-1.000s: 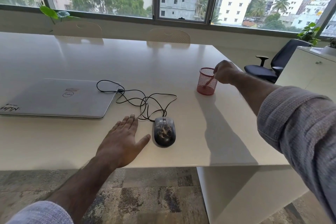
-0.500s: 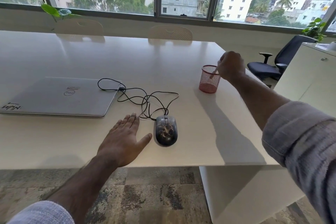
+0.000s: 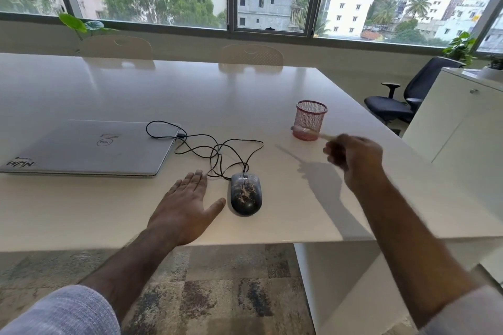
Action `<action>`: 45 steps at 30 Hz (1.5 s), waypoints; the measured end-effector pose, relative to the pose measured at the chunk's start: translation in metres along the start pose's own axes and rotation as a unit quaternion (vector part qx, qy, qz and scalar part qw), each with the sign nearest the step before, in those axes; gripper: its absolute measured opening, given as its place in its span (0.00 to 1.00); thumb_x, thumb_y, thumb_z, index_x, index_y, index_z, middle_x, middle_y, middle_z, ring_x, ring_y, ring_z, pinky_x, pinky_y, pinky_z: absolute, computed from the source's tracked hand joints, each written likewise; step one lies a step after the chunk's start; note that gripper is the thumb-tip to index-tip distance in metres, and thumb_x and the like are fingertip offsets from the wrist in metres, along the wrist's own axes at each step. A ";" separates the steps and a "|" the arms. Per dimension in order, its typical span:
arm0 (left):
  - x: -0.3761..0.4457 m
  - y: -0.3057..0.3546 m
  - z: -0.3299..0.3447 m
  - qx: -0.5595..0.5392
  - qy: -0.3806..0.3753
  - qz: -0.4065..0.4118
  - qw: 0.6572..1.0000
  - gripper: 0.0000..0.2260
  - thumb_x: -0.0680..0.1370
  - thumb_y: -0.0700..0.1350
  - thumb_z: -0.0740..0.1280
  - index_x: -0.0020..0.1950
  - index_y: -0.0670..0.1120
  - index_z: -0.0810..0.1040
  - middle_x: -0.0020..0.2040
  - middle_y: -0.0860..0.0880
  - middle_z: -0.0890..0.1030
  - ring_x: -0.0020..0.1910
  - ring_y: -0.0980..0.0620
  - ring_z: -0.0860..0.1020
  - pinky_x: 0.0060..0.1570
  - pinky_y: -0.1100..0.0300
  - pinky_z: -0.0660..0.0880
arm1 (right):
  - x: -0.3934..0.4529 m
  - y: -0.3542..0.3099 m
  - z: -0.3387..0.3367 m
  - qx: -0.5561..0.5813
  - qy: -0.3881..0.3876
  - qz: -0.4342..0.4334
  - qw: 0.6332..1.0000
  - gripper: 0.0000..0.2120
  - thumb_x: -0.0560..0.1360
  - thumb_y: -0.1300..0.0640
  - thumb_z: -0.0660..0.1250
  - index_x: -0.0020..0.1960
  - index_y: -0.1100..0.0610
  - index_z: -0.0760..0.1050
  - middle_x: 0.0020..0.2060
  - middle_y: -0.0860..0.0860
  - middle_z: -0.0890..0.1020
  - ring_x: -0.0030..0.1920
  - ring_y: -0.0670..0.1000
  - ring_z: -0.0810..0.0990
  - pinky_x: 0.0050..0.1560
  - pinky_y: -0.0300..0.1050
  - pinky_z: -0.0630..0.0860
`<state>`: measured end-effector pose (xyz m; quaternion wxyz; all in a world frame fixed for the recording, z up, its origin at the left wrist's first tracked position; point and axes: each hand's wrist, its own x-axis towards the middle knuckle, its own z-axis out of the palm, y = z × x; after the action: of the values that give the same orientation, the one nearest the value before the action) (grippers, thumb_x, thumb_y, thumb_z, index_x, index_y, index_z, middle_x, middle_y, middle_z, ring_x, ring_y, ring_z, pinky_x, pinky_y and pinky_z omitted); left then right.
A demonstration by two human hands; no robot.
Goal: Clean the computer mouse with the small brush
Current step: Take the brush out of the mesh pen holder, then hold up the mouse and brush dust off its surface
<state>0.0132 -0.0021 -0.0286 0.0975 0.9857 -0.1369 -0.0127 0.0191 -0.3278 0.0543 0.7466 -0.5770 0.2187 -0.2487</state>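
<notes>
While blurred in mid-air, right hand (image 3: pixel 353 163) curled around small brush (image 3: pixel 307 131), near red mesh cup (image 3: pixel 310 119). Left hand (image 3: pixel 185 207) flat, fingers straight, holding nothing, just left of dusty computer mouse (image 3: pixel 245 193). Risk: unheld mouse sliding under strokes; bristles snagging tangled cable (image 3: pixel 217 152).

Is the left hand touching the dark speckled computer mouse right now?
No, the left hand lies flat on the white table beside the dark speckled computer mouse, with a gap between thumb and mouse.
</notes>
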 end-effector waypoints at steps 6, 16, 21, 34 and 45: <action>-0.002 0.002 -0.003 -0.004 -0.001 0.002 1.000 0.37 0.82 0.68 0.46 0.83 0.47 0.41 0.84 0.51 0.41 0.82 0.55 0.41 0.79 0.58 0.40 | -0.053 0.029 -0.021 0.087 -0.136 0.193 0.968 0.07 0.79 0.73 0.63 0.54 0.66 0.75 0.31 0.60 0.85 0.28 0.52 0.85 0.24 0.38 0.78; -0.018 -0.001 -0.011 -0.160 0.125 0.047 0.978 0.28 0.79 0.54 0.70 0.75 0.43 0.72 0.73 0.44 0.76 0.72 0.48 0.73 0.73 0.51 0.70 | -0.094 0.038 -0.018 0.063 -0.177 0.220 0.957 0.06 0.82 0.68 0.60 0.53 0.66 0.76 0.31 0.57 0.85 0.31 0.53 0.86 0.25 0.40 0.80; -0.027 -0.013 -0.021 -0.233 0.118 0.042 0.964 0.30 0.72 0.50 0.79 0.71 0.45 0.76 0.57 0.50 0.82 0.51 0.53 0.78 0.46 0.67 0.74 | -0.098 0.035 -0.011 0.017 -0.190 0.181 0.965 0.06 0.84 0.63 0.61 0.51 0.64 0.75 0.35 0.60 0.87 0.32 0.55 0.86 0.25 0.42 0.80; 0.011 0.029 -0.051 -0.184 -0.124 0.051 0.974 0.56 0.63 0.58 0.83 0.82 0.47 0.55 0.76 0.47 0.65 0.63 0.52 0.68 0.69 0.54 0.68 | -0.104 0.048 0.031 -0.201 -0.186 0.052 0.960 0.07 0.85 0.60 0.60 0.50 0.57 0.74 0.49 0.57 0.84 0.38 0.52 0.82 0.33 0.42 0.75; 0.024 0.042 -0.033 -0.147 -0.120 0.017 0.982 0.58 0.54 0.68 0.81 0.79 0.51 0.62 0.68 0.51 0.65 0.68 0.49 0.65 0.74 0.48 0.66 | -0.113 0.051 0.042 -0.217 -0.187 0.091 0.954 0.08 0.84 0.60 0.60 0.47 0.57 0.75 0.54 0.62 0.84 0.45 0.55 0.78 0.39 0.47 0.75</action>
<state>0.0271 -0.0417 0.0123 0.2248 0.9494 -0.1609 -0.1489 -0.0374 -0.2147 0.0191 0.6501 -0.7391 0.1756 -0.0139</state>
